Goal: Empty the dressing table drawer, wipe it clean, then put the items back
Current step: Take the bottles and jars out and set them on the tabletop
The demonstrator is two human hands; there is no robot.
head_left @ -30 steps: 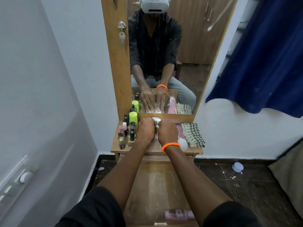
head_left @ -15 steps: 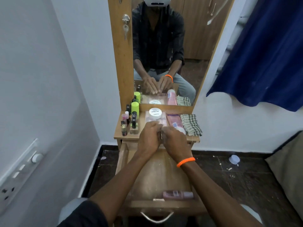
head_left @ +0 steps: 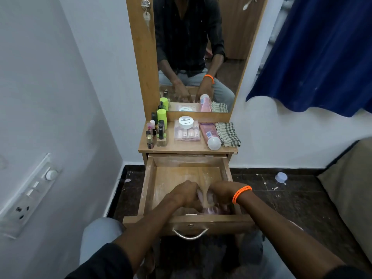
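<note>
The wooden drawer (head_left: 148, 188) is pulled far out, and its bare floor is streaked with whitish dust. A pink bottle (head_left: 211, 210) lies against its front wall. My left hand (head_left: 185, 193) and my right hand (head_left: 221, 191), which wears an orange wristband, are side by side inside the drawer. Their fingers curl down around that bottle, but motion blur hides them. On the dressing table top (head_left: 181, 148) stand a white jar (head_left: 186, 122) on a clear box of small bottles (head_left: 187, 135), a pink tube (head_left: 208, 133) and a folded checked cloth (head_left: 228, 133).
A green bottle (head_left: 161, 117) and several small nail polish bottles (head_left: 155, 133) crowd the top's left side. The mirror rises behind. A metal handle (head_left: 189, 234) is on the drawer front. A cushion (head_left: 352, 188) sits right, a white cap (head_left: 281, 176) on the floor, a switchboard (head_left: 30, 194) left.
Both hands left the white jar on the table top, drew back toward me and dropped into the drawer onto the pink bottle. The view tilted down.
</note>
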